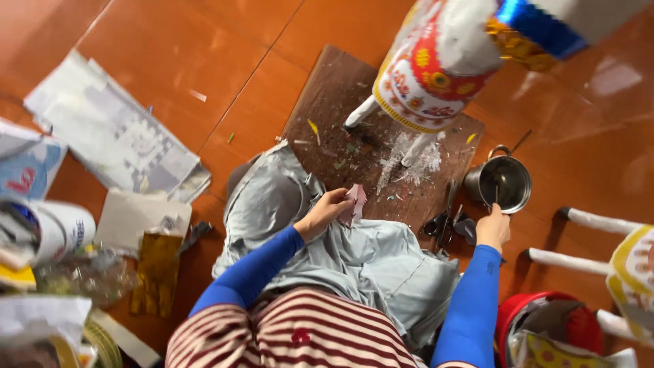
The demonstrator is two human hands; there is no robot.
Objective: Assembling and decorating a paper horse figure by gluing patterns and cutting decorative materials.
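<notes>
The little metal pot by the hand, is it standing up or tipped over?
Standing up. The metal pot sits on the floor with its round mouth facing up, and the right hand holds a thin stick down into it.

scissors beside pot, floor open

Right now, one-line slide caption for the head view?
Seated on a tiled floor, left hand holds pink paper; right hand dips a brush into a metal pot beside a decorated figure.
</notes>
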